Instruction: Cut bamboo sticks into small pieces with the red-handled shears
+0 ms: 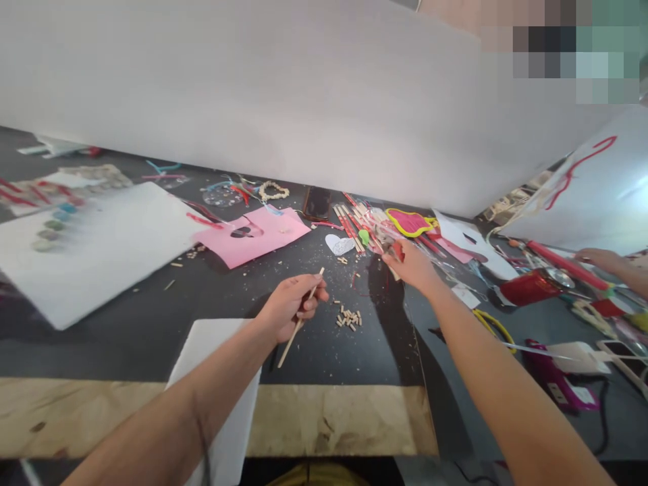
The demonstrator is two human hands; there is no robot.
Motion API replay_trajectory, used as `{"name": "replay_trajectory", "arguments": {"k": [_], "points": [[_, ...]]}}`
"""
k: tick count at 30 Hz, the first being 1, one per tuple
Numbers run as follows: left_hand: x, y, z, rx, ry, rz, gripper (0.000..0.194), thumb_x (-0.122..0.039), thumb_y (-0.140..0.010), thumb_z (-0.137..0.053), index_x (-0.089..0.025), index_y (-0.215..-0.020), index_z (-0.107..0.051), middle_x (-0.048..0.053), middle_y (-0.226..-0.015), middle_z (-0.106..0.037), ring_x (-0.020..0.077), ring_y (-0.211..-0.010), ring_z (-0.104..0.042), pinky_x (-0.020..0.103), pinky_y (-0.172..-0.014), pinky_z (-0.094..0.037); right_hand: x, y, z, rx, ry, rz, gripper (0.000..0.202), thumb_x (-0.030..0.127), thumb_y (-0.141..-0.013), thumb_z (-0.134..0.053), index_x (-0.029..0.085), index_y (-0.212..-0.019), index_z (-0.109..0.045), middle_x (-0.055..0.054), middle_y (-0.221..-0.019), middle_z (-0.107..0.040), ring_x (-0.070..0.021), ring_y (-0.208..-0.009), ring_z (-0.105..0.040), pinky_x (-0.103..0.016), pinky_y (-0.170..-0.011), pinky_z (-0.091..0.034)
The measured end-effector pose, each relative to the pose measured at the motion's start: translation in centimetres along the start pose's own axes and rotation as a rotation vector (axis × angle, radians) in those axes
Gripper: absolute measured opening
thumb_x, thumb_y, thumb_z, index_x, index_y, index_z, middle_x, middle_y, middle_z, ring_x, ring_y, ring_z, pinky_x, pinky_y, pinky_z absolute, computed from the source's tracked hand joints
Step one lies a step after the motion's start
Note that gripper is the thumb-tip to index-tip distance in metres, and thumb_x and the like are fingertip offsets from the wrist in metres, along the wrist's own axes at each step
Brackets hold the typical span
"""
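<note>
My left hand (296, 304) is closed round a thin wooden stick (288, 351), which slants up from lower left to upper right over the black table. Farther right, my right hand (408, 263) reaches to the near side of a pile of red-and-white wrapped sticks (354, 226); its fingers are bent around something red and pale that I cannot make out. Between the hands and nearer to me lie several short cut stick pieces (349, 317). A white paper heart (339, 244) rests beside the pile.
Pink paper (258, 236) and a white board (101, 250) lie left, with a dark phone (317, 202) at the wall. At right are a red can (531, 287), a purple box (561, 385) and another person's hand (602, 260). White foam (227, 405) lies under my left arm.
</note>
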State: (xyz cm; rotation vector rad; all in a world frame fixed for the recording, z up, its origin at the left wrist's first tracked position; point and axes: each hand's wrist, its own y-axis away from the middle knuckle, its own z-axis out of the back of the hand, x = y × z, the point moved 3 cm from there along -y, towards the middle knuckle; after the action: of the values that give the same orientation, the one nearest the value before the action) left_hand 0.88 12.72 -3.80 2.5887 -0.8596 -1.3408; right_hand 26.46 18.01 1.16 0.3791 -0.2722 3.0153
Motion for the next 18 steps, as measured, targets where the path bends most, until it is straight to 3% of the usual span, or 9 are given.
{"name": "replay_trajectory", "arguments": {"k": [4,7,9,11,13,18], "points": [[0.3,0.1,-0.1,0.007,0.013,0.017,0.016,-0.026,-0.074,-0.062,-0.012,-0.071,-0.056,0.000,-0.058,-0.059,-0.0003,-0.036,-0.034,0.009,-0.030,-0.020,-1.5,4.4,5.6,-0.158,0.037,-0.045,0.030,0.038,-0.081,-0.048,0.022,-0.105,-0.059,-0.007,-0.111,-0.061,-0.0223,-0.100,-0.056,-0.034,-0.084,-0.041],[0.6,0.1,-0.3,0.019,0.014,0.033,0.014,-0.024,-0.076,-0.061,-0.011,-0.071,-0.056,0.001,-0.058,-0.059,-0.0004,-0.035,-0.034,0.008,-0.030,-0.020,-5.5,10.6,10.7,-0.313,0.094,-0.233,0.033,0.039,-0.083,-0.040,0.021,-0.105,-0.057,-0.011,-0.105,-0.062,-0.0231,-0.088,-0.059,-0.036,-0.079,-0.043],[0.7,0.2,-0.5,0.018,-0.005,0.041,0.014,-0.024,-0.077,-0.060,-0.011,-0.071,-0.057,0.000,-0.058,-0.058,-0.0004,-0.035,-0.034,0.008,-0.030,-0.020,-8.5,15.2,12.3,-0.362,0.130,-0.372,0.032,0.042,-0.082,-0.039,0.021,-0.096,-0.058,-0.013,-0.091,-0.064,-0.0271,-0.081,-0.060,-0.041,-0.072,-0.044],[0.8,0.3,-0.7,0.010,-0.029,0.052,0.015,-0.024,-0.078,-0.058,-0.011,-0.071,-0.057,0.000,-0.058,-0.058,-0.0003,-0.035,-0.034,0.008,-0.029,-0.021,-11.0,19.0,11.7,-0.290,0.129,-0.467,0.028,0.046,-0.078,-0.042,0.024,-0.080,-0.059,-0.011,-0.072,-0.065,-0.0270,-0.067,-0.060,-0.040,-0.062,-0.045],[0.9,0.3,-0.8,0.000,-0.048,0.053,0.015,-0.024,-0.078,-0.058,-0.011,-0.072,-0.057,0.001,-0.058,-0.058,-0.0003,-0.035,-0.034,0.008,-0.029,-0.021,-12.7,21.8,9.6,-0.190,0.100,-0.513,0.029,0.050,-0.073,-0.046,0.024,-0.075,-0.059,-0.006,-0.064,-0.064,-0.0242,-0.057,-0.060,-0.037,-0.055,-0.046],[1.0,0.5,-0.9,-0.051,-0.084,0.007,0.014,-0.023,-0.078,-0.058,-0.010,-0.072,-0.058,0.001,-0.058,-0.058,-0.0003,-0.035,-0.035,0.008,-0.029,-0.021,-12.9,23.9,5.0,-0.051,0.056,-0.499,0.048,0.056,-0.072,-0.045,0.018,-0.098,-0.059,-0.007,-0.088,-0.067,-0.0224,-0.075,-0.063,-0.034,-0.066,-0.048]]}}
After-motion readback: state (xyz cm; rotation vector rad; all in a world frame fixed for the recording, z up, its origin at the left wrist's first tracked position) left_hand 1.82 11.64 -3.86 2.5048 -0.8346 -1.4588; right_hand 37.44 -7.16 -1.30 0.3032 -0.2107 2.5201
